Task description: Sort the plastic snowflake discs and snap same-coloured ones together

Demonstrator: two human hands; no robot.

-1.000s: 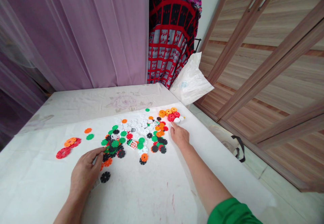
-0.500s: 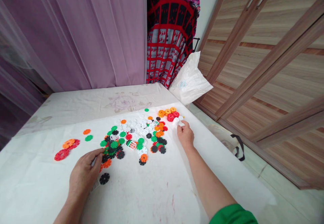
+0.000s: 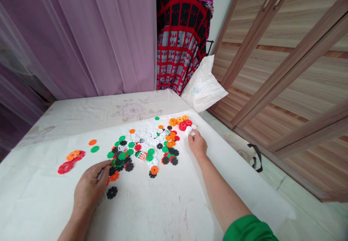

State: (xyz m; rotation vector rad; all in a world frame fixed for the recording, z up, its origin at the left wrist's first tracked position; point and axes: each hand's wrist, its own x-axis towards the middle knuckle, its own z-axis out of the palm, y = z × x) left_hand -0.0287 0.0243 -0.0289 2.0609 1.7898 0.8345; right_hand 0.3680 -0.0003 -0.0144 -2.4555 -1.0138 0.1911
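Observation:
Many flower-shaped plastic snowflake discs (image 3: 122,156) in green, black, white, orange and red lie heaped on the white cloth. My left hand (image 3: 91,183) rests at the heap's left edge, thumb and forefinger tips together beside green and black discs. What those fingertips hold, if anything, is hidden. My right hand (image 3: 198,144) is at the far right, its fingers closed on a white snowflake disc (image 3: 188,130). Just beyond it are red discs (image 3: 185,125) and orange-yellow discs (image 3: 173,122), grouped by colour. A lone black disc (image 3: 112,192) lies right of my left wrist.
Red discs (image 3: 65,167) with an orange one lie at the left. Small window-shaped pieces (image 3: 141,156) sit among the heap. A white plastic bag (image 3: 205,86) stands at the table's far right corner. Wooden wardrobe doors (image 3: 272,70) are on the right, a purple curtain (image 3: 89,37) behind.
My right hand has shifted very slightly left at the white disc. The left hand stays in place, and the discs look unchanged.

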